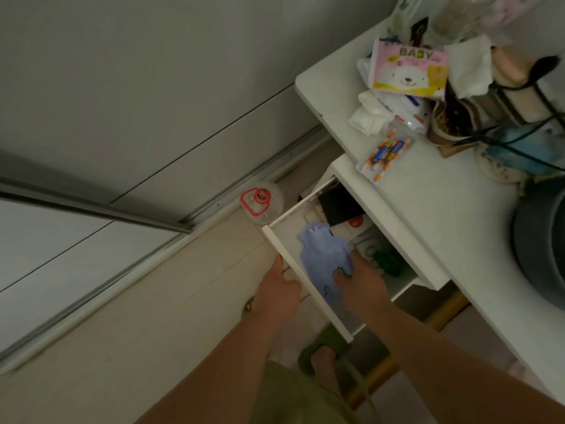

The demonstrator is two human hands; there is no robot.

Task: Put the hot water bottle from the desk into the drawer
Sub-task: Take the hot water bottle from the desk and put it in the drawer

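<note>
The pale blue hot water bottle [321, 255] lies flat inside the open white drawer [293, 267], its neck pointing toward the back. My right hand [359, 280] rests on the bottle's near end, fingers curled over its edge. My left hand [279, 293] grips the drawer's front panel from outside, thumb on the top rim. The drawer hangs pulled out under the white desk [428, 215].
The drawer also holds a black item [339, 206], white packets and a green object [386, 261]. On the desk lie a pink BABY pack [408, 70], tissues, a battery pack [386, 154] and a dark pot [541, 249]. A clear lidded container [260, 201] stands on the floor.
</note>
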